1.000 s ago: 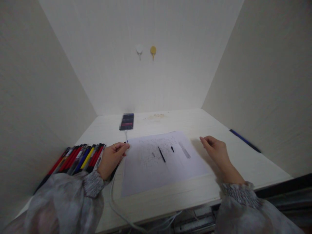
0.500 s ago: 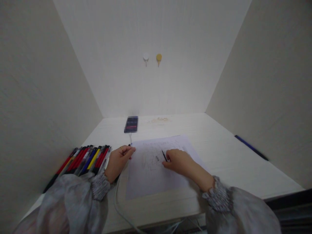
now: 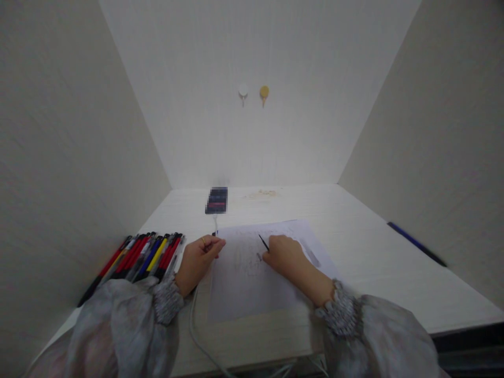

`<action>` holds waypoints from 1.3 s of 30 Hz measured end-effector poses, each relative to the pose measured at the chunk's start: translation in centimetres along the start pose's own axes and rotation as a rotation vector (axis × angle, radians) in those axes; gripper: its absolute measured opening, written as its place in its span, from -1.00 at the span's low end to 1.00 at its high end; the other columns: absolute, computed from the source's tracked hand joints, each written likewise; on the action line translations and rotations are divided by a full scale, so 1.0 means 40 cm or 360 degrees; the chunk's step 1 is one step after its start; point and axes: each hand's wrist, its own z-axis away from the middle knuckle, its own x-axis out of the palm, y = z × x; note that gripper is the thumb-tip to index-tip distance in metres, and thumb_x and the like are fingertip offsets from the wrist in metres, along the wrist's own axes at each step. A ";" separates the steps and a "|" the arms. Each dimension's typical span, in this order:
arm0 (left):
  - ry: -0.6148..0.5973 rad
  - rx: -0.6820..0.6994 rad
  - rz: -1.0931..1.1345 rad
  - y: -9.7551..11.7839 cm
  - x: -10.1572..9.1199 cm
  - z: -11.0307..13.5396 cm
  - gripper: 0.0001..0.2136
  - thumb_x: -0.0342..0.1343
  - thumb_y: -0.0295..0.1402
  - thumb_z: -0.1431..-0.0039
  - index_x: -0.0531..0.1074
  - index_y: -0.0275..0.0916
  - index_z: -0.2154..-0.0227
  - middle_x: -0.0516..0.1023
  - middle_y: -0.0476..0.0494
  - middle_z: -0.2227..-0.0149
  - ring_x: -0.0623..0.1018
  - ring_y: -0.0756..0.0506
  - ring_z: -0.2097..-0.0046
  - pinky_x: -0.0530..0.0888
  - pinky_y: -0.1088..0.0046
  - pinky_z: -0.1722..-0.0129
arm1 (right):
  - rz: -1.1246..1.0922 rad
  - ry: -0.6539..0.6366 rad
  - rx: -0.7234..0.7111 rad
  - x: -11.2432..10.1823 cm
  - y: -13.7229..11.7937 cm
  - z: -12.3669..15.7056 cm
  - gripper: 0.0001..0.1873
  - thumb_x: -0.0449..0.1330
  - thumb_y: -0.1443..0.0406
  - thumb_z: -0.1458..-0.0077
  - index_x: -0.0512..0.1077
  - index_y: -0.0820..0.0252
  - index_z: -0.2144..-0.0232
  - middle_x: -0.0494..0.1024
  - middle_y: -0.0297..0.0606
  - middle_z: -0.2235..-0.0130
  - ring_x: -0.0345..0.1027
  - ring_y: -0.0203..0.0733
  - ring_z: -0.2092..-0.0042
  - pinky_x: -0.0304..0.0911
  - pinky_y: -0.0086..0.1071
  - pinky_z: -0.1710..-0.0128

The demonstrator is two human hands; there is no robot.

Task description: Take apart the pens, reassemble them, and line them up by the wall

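Note:
My right hand [image 3: 285, 255] is closed over the sheet of paper, gripping a thin black pen-like stick [image 3: 263, 242] whose slim end points up and to the left. Beside its fingertips lies a small grey piece [image 3: 259, 256], too small to name. The white paper [image 3: 244, 299] carries faint grey marks. My left hand [image 3: 200, 257] is at the paper's left edge with thumb and fingers pinched together; what is between them, if anything, is hidden. A small dark bit shows just behind those fingers.
Several pens [image 3: 151, 256] with red, yellow, blue and black parts lie in a row on the left. A phone [image 3: 217, 200] with a white cable [image 3: 192, 320] lies at the back. A blue-black pen [image 3: 416, 243] rests along the right wall. Two hooks, one yellow [image 3: 264, 92], are on the back wall.
The view has shifted slightly. My right hand has turned and moved a little up over the paper, and its fingers now cover more of the black stick. My left hand keeps its pinch.

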 end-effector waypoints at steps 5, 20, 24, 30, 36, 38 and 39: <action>-0.0043 0.0033 0.0055 -0.001 0.000 0.002 -0.82 0.01 -0.25 0.06 0.40 -0.26 0.55 0.35 0.04 0.65 0.37 0.02 0.56 0.30 0.54 0.53 | -0.0364 0.0082 -0.0117 -0.010 0.012 -0.037 -0.79 0.01 0.37 0.13 0.36 0.28 0.37 0.47 -0.15 0.39 0.32 -0.20 0.35 0.10 -0.45 0.44; -0.0359 0.0425 -0.0019 0.016 0.009 0.033 -0.86 -0.02 -0.33 0.00 0.39 -0.26 0.51 0.43 -0.07 0.48 0.36 0.03 0.49 0.33 0.54 0.50 | -0.0396 -0.0140 -0.0143 0.048 -0.012 -0.071 -0.78 0.07 0.36 0.28 0.45 0.35 0.51 0.50 -0.04 0.44 0.35 -0.15 0.40 0.16 -0.44 0.49; -0.0354 0.0387 0.0056 0.012 0.014 0.032 -0.85 -0.02 -0.31 0.00 0.39 -0.26 0.52 0.42 -0.07 0.49 0.37 0.03 0.49 0.34 0.54 0.51 | -0.0378 -0.0090 -0.0092 0.055 -0.018 -0.071 -0.76 0.07 0.36 0.28 0.44 0.37 0.48 0.49 0.00 0.40 0.35 -0.09 0.35 0.17 -0.39 0.45; -0.0403 0.0155 0.0303 0.003 0.020 0.026 -0.86 0.04 -0.30 0.04 0.39 -0.26 0.45 0.42 -0.04 0.50 0.37 0.06 0.57 0.34 0.55 0.56 | -0.0671 -0.0080 -0.0240 0.032 -0.032 -0.056 -0.80 0.02 0.31 0.15 0.42 0.28 0.59 0.46 -0.25 0.58 0.30 -0.33 0.49 0.12 -0.53 0.52; -0.0466 -0.0027 0.0681 -0.006 0.022 0.024 -0.79 0.11 -0.35 0.11 0.35 -0.24 0.35 0.40 0.02 0.49 0.32 0.11 0.62 0.30 0.58 0.63 | -0.1912 -0.0425 -0.0430 0.025 -0.063 -0.035 -0.80 0.07 0.22 0.13 0.32 0.27 0.59 0.25 -0.45 0.72 0.00 -0.49 0.71 -0.10 -0.58 0.75; -0.0428 -0.0041 0.0743 -0.005 0.021 0.024 -0.83 0.11 -0.36 0.12 0.35 -0.25 0.39 0.36 0.06 0.56 0.31 0.11 0.64 0.28 0.60 0.65 | -0.2125 -0.0571 -0.0419 0.021 -0.071 -0.028 -0.81 0.09 0.22 0.14 0.29 0.26 0.60 0.23 -0.47 0.73 -0.06 -0.51 0.73 -0.18 -0.57 0.77; -0.0407 -0.0046 0.0765 -0.004 0.020 0.023 -0.84 0.12 -0.36 0.12 0.35 -0.25 0.41 0.34 0.08 0.59 0.31 0.11 0.64 0.27 0.60 0.66 | -0.2203 -0.0615 -0.0402 0.018 -0.074 -0.025 -0.82 0.10 0.23 0.15 0.28 0.26 0.60 0.22 -0.48 0.73 -0.07 -0.52 0.74 -0.21 -0.57 0.77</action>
